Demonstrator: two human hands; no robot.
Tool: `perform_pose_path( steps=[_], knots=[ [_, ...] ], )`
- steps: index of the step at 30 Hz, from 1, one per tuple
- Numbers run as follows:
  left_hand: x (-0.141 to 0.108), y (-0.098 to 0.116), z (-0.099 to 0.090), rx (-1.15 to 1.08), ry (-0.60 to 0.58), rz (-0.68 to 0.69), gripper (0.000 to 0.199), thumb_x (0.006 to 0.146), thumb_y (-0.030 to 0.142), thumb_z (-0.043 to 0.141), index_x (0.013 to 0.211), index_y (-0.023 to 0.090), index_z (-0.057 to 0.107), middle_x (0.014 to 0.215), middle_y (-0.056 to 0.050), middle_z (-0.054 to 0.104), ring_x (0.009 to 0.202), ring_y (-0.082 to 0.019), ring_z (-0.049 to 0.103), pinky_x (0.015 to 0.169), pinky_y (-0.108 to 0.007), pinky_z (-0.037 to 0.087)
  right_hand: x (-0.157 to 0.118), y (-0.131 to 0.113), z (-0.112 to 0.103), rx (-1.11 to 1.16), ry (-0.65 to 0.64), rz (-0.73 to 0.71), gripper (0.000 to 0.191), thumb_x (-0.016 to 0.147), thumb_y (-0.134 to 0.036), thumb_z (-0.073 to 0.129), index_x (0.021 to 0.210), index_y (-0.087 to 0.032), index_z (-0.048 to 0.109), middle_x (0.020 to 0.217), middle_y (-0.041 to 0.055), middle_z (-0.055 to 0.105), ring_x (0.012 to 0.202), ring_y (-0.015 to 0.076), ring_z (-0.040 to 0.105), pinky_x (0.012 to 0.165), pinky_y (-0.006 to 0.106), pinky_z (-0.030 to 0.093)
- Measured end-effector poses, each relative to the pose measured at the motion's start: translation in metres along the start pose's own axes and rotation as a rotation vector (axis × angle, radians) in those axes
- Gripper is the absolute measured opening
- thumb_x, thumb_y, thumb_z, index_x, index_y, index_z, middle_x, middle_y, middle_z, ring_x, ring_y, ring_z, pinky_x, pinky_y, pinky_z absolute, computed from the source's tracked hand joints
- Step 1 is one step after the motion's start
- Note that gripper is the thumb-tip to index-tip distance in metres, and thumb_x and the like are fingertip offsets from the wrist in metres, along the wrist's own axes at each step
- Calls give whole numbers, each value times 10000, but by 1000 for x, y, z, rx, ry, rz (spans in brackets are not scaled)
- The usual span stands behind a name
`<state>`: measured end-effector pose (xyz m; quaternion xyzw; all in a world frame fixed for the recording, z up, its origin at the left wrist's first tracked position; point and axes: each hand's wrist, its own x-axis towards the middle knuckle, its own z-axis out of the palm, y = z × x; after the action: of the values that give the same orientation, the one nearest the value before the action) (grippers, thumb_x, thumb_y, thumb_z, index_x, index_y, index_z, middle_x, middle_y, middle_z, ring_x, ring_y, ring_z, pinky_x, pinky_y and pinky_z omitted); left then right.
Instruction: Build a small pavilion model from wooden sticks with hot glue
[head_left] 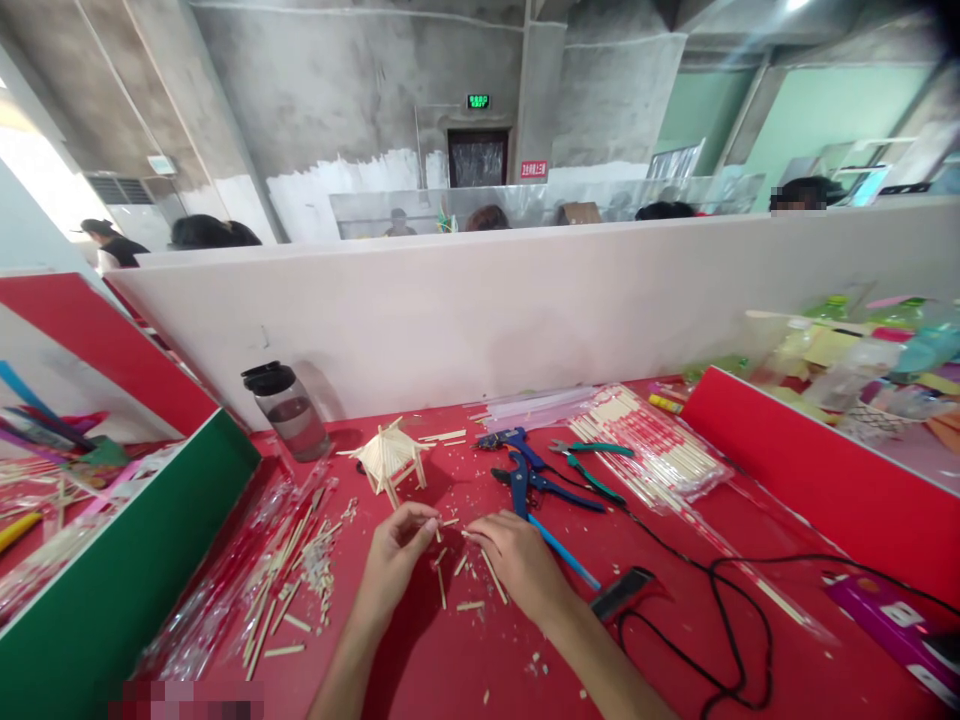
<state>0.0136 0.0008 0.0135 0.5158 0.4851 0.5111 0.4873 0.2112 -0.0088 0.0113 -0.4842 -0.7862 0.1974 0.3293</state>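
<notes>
My left hand (397, 555) is closed, with thumb and forefinger pinched on a short piece of wooden stick (439, 536). Just to its right, my right hand (514, 555) has its fingers bunched low over the table; whatever is between the fingertips is too small to make out. Cut stick pieces (470, 606) lie below and between the hands, and a longer piece (493, 577) is beside the right fingers. Beyond the left hand stands a small stick-built pavilion model (390, 455) with a peaked roof and thin legs.
Blue-handled cutters (536, 485), a glue gun (517, 443) and green-handled pliers (592, 452) lie beyond my right hand. Bagged sticks (649, 440) are farther right, near a black cable (712, 580). Loose sticks (277, 590), a water bottle (289, 410) and a green divider (150, 540) are left.
</notes>
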Motion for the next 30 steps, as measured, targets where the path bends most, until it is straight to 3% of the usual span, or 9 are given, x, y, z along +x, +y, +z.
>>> perform_pose_path(
  steps=[4,15,30],
  knots=[
    [-1,3,0,18,14,3,269,737,414,765,836,169,711,767,-45,679,712,-171,621,681,-270,498,-1,1,3,-44,-33,1,229,979,-217,507,1038,-234,728,927,56,747,891,218,651,816,308,461],
    [-6,11,10,-35,-50,-51,296,703,413,786,853,173,702,808,-69,710,731,-190,650,685,-288,513,2,-9,-5,361,102,63,217,956,-283,530,979,-223,737,965,50,755,879,197,690,785,279,509],
    [-10,14,17,-34,-24,-37,239,718,383,780,783,177,677,739,-31,686,693,-170,623,673,-279,478,3,-13,-10,525,106,83,181,941,-265,541,913,-200,707,906,31,726,844,170,663,757,246,488]
  ],
)
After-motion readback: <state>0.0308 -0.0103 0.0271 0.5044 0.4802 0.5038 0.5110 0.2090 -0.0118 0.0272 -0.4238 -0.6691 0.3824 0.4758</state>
